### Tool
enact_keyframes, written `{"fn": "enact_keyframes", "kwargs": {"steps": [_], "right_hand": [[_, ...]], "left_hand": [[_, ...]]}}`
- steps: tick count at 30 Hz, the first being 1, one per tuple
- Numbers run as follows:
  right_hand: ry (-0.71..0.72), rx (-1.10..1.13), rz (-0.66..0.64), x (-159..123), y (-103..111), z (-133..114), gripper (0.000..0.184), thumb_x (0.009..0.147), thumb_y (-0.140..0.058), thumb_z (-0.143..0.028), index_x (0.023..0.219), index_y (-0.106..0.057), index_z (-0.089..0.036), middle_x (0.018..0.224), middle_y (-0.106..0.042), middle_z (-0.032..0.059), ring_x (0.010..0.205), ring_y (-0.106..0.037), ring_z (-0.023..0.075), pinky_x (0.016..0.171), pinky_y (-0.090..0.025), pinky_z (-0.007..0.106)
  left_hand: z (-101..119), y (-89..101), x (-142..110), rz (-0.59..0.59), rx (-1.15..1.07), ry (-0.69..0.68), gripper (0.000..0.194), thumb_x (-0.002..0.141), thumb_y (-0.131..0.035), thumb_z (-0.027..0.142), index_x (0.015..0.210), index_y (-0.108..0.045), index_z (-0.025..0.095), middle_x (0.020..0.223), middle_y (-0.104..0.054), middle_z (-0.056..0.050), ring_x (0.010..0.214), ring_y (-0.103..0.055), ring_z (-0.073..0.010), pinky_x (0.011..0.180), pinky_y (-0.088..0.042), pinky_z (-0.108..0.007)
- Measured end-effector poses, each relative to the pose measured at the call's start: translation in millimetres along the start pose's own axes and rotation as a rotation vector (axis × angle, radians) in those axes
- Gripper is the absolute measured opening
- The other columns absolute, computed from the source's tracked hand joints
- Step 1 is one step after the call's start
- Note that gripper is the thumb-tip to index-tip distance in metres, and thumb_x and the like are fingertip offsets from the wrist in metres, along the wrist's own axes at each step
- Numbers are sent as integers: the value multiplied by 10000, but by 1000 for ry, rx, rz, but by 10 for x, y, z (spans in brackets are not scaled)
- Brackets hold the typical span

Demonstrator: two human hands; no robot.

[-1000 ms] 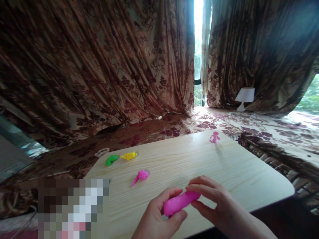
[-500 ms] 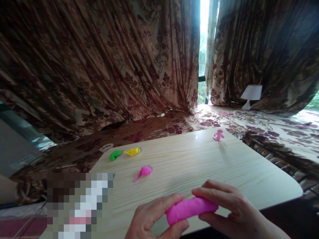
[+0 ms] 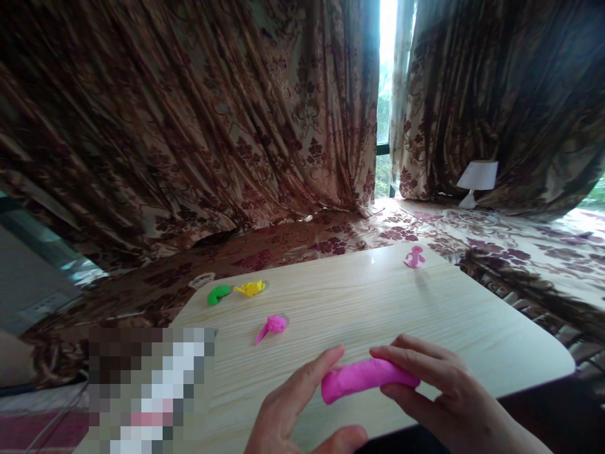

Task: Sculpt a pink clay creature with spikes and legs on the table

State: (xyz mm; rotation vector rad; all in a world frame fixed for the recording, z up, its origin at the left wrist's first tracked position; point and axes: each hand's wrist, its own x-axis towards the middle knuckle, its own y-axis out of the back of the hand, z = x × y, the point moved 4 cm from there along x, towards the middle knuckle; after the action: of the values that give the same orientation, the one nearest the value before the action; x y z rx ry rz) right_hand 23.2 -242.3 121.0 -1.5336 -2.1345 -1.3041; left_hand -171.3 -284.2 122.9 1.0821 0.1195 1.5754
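A thick roll of bright pink modelling clay (image 3: pixel 355 380) is held over the near edge of the table. My right hand (image 3: pixel 442 381) grips its right end, fingers on top and thumb underneath. At the other end my left hand (image 3: pixel 290 407) is open, its thumb well below the roll and apart from it. The left fingertips lie by the roll's upper left end; whether they touch it I cannot tell. Beyond the hands, a small pink clay piece with a pointed tail (image 3: pixel 275 325) lies on the table.
On the wooden table (image 3: pixel 340 296) a green clay piece (image 3: pixel 218 294) and a yellow one (image 3: pixel 253 288) lie at the far left. A pink figure (image 3: pixel 415 257) stands at the far right edge. A blurred-out patch (image 3: pixel 155 391) covers the lower left. Behind are a lamp (image 3: pixel 477 176) and curtains (image 3: pixel 283 113).
My left thumb has come away from the clay roll and dropped, opening the left hand. The roll has shifted slightly up and right, still in my right hand.
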Motion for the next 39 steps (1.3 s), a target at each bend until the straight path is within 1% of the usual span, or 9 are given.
{"fn": "enact_keyframes", "kwargs": {"steps": [3,6,13,19,26,30,33,36,39], "right_hand": [[41,-26,-41,9,18,3,378,800,-655,-243,1171,-585,-262,871,-661,38,740,-642,169,593,-505,206],[100,-27,-65,34,5,-6,572,747,-705,-225,1277,-491,-245,899,-655,49,771,-638,182,653,-519,235],[57,73,-132,75,-81,-31,377,813,-606,-147,1169,-566,-261,916,-620,45,753,-597,146,629,-503,231],[20,105,-82,60,-86,-29,299,821,-600,-147,1111,-602,-220,919,-613,64,767,-595,145,603,-504,199],[10,120,39,44,-91,-46,268,827,-587,-128,1077,-627,-217,897,-612,65,746,-603,138,615,-510,200],[-6,103,-15,62,-95,-42,261,833,-573,-135,1075,-630,-213,870,-617,64,707,-598,134,581,-509,197],[11,61,-51,42,-93,-18,327,818,-588,-138,1132,-605,-227,915,-637,65,745,-628,146,628,-528,207],[57,-19,-2,-7,-68,13,513,764,-658,-150,1249,-515,-236,1027,-647,72,879,-647,181,749,-534,227],[81,-81,37,-41,-59,36,485,768,-637,-122,1225,-520,-238,1038,-653,65,894,-655,181,744,-534,209]], "left_hand": [[36,-3,40,-15,73,-122,350,702,-711,219,1043,-645,266,932,-731,12,814,-694,-137,732,-555,-168],[55,-33,60,-41,126,-176,324,724,-690,203,1039,-628,245,914,-727,4,806,-692,-132,736,-555,-170],[55,-54,26,-22,188,-212,511,696,-716,245,1175,-537,262,1016,-702,-8,874,-676,-150,780,-551,-201],[51,-50,15,44,303,-315,407,728,-691,230,1114,-565,239,968,-712,10,910,-667,-154,933,-495,-285],[42,-44,24,28,323,-393,366,774,-645,191,1126,-551,224,917,-727,20,887,-675,-135,948,-475,-286],[52,-66,67,13,365,-349,456,740,-680,255,1166,-527,212,1006,-702,-28,957,-647,-183,966,-454,-374],[83,-85,92,-21,364,-425,418,729,-679,189,1125,-545,213,931,-704,-9,858,-654,-159,1005,-402,-412],[78,-79,102,-24,348,-439,390,727,-671,148,1094,-553,205,880,-698,5,805,-648,-139,1020,-378,-405],[78,-77,97,-19,335,-416,390,727,-673,174,1094,-544,207,885,-693,-3,810,-647,-146,1009,-390,-406]]}}
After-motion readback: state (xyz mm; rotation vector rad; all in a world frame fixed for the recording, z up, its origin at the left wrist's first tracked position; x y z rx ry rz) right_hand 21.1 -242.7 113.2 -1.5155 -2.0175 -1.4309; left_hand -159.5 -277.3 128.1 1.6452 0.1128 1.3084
